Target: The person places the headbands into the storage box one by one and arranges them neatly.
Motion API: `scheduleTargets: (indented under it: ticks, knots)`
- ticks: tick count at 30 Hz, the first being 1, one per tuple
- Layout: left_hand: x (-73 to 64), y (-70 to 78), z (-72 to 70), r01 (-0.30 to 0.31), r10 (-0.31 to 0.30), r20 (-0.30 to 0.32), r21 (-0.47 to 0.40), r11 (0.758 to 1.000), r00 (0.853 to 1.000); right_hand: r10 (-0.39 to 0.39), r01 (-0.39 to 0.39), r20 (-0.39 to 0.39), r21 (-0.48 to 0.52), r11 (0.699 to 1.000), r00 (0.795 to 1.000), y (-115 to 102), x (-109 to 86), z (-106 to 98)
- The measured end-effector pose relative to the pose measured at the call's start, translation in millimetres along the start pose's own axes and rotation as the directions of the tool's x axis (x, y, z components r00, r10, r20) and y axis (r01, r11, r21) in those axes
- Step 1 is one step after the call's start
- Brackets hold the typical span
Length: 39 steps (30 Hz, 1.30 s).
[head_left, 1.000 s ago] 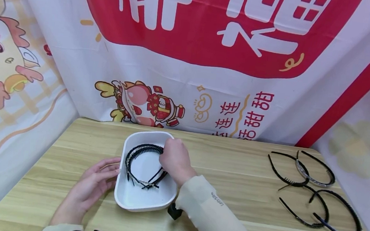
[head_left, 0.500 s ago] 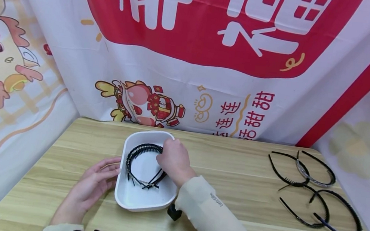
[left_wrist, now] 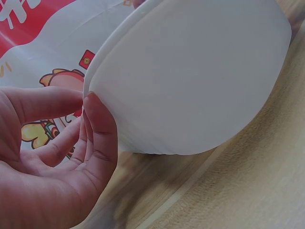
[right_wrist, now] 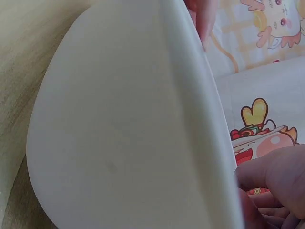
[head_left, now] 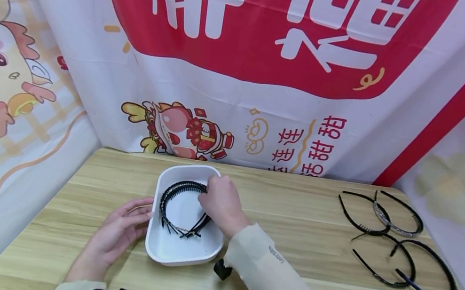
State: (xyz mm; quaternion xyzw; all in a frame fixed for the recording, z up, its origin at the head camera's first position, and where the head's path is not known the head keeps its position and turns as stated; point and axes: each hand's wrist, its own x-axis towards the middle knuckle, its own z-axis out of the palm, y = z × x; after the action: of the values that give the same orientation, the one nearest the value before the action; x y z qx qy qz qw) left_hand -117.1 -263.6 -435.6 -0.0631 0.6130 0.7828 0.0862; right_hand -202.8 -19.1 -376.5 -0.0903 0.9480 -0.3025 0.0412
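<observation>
Left hand (head_left: 120,228): relaxed, touching bin (head_left: 176,251), likely steadying. Right hand (head_left: 224,202): headbands (head_left: 166,197) passing beneath; fingertips hidden, cannot tell grip.

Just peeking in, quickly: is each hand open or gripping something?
Left hand: open, touching the side of the white box.
Right hand: at the headbands inside; whether it's gripping cannot be told.

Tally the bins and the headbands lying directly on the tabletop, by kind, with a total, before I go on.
Bin: 1
Headbands on the tabletop: 4
Total: 5, leaving out the headbands inside the bin, which overlap too much to count.
</observation>
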Motion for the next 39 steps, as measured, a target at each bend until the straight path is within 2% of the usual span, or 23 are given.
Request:
scheduleTargets:
  ticks: [3,7,11,14,17,20,25,32,39]
  knots:
    - [0.1,0.1,0.4,0.003,-0.003,-0.005,0.003,1.0,1.0,0.011,-0.011,0.004,0.096,0.995,1.0,4,-1.6,-1]
    - [0.5,-0.4,0.2,0.004,-0.004,-0.009,0.007,1.0,1.0,0.007,-0.01,0.012,0.237,0.971,1.0,11,-3.8,-2]
    - [0.7,-1.2,-1.0,0.001,-0.001,-0.007,0.005,1.0,1.0,-0.015,0.003,0.028,0.39,0.921,0.999,18,-5.2,-2]
    - [0.5,-1.6,-1.6,0.001,-0.001,-0.004,0.001,1.0,1.0,-0.035,0.015,0.031,0.494,0.869,0.999,23,-7.1,-2]
    - [0.4,-1.7,-1.5,-0.002,0.002,0.001,-0.005,1.0,1.0,-0.045,0.017,0.035,0.561,0.828,0.998,29,-10.2,-4]
    - [0.6,-1.7,-1.2,-0.006,0.006,0.006,-0.007,1.0,1.0,-0.047,0.016,0.036,0.6,0.8,0.998,34,-13.4,-9]
    - [1.3,-1.3,-1.0,-0.007,0.007,0.008,-0.004,1.0,1.0,-0.036,0.004,0.037,0.63,0.777,0.999,44,-18.8,-20]
    - [1.3,-1.3,-0.3,-0.015,0.015,0.01,0.0,1.0,1.0,-0.031,0.016,0.012,0.619,0.785,0.999,58,-28.4,-31]
    - [1.2,-1.9,-0.8,-0.024,0.024,0.024,-0.007,1.0,0.999,0.003,0.019,-0.034,0.632,0.775,0.999,79,-38.6,-36]
